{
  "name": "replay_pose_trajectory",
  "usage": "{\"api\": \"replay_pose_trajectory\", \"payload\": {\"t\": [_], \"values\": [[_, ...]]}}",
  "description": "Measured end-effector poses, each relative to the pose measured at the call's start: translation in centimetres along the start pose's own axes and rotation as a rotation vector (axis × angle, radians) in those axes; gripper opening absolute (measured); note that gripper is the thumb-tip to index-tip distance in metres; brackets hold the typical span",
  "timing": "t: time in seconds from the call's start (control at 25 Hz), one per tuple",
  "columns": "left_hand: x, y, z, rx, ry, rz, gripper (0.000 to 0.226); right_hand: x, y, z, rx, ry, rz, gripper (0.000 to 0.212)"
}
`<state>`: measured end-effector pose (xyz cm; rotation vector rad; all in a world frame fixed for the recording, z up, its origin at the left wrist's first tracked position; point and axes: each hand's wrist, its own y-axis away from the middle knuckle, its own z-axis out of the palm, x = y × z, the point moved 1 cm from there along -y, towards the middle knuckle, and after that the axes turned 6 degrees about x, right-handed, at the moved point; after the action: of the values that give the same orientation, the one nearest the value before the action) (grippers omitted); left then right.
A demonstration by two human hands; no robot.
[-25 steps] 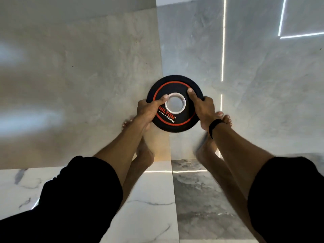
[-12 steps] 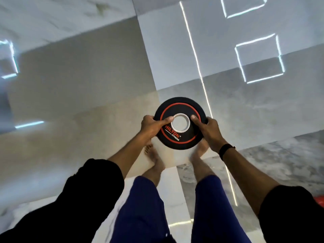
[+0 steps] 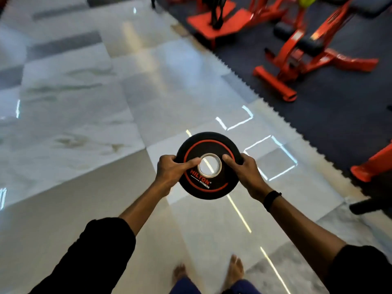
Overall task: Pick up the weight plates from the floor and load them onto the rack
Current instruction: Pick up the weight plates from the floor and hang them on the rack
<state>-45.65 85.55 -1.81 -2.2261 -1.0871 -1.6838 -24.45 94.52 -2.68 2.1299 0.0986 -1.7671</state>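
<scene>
Gripping from both sides keeps the weight plate [image 3: 209,166] level and balanced above the tiled floor [image 3: 84,128], clear of the bare feet below; no rack is plainly identifiable, only blurred orange gym frames [image 3: 301,52] beyond. The left hand [image 3: 171,172] and right hand [image 3: 244,172] each clamp the rim, fingers curled beneath, thumbs stretched toward the steel centre ring [image 3: 210,165].

Head-worn camera looks forward and down, close above the floor [image 3: 84,145].

A gym: orange machines [image 3: 301,49] on dark matting [image 3: 339,107].
</scene>
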Motion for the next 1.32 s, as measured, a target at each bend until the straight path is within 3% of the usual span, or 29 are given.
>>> {"api": "replay_pose_trajectory", "payload": {"t": [0.28, 0.56, 0.68, 0.84, 1.04, 1.12, 1.2, 1.32], "values": [[17.3, 2.6, 5.6, -0.263, 0.130, 0.482, 0.050, -12.9, 5.4, -11.5, 0.409, -0.027, -0.289, 0.032], [27.3, 16.0, 15.2, -0.739, 0.291, 0.761, 0.063, -17.2, 22.8, -23.2, 0.955, 0.056, -0.375, 0.033], [28.4, 23.0, 18.6, -0.914, 0.305, 0.801, 0.068, -16.9, 31.2, -25.5, 1.185, 0.101, -0.366, 0.030], [27.1, 32.9, 21.5, -1.169, 0.307, 0.805, 0.057, -15.2, 41.7, -26.6, 1.430, 0.131, -0.330, 0.046], [24.6, 43.0, 22.6, -1.408, 0.296, 0.863, 0.033, -12.6, 52.1, -25.3, 1.573, 0.091, -0.265, 0.030], [23.3, 46.8, 22.7, -1.487, 0.274, 0.880, 0.041, -11.6, 56.1, -25.0, 1.635, 0.089, -0.260, 0.024], [22.3, 50.7, 22.8, -1.537, 0.261, 0.897, 0.055, -10.5, 60.2, -25.1, 1.699, 0.107, -0.220, 0.034], [21.1, 56.5, 22.2, -1.566, 0.285, 0.918, 0.049, -9.4, 65.7, -25.5, 1.761, 0.124, -0.214, 0.046]]}}
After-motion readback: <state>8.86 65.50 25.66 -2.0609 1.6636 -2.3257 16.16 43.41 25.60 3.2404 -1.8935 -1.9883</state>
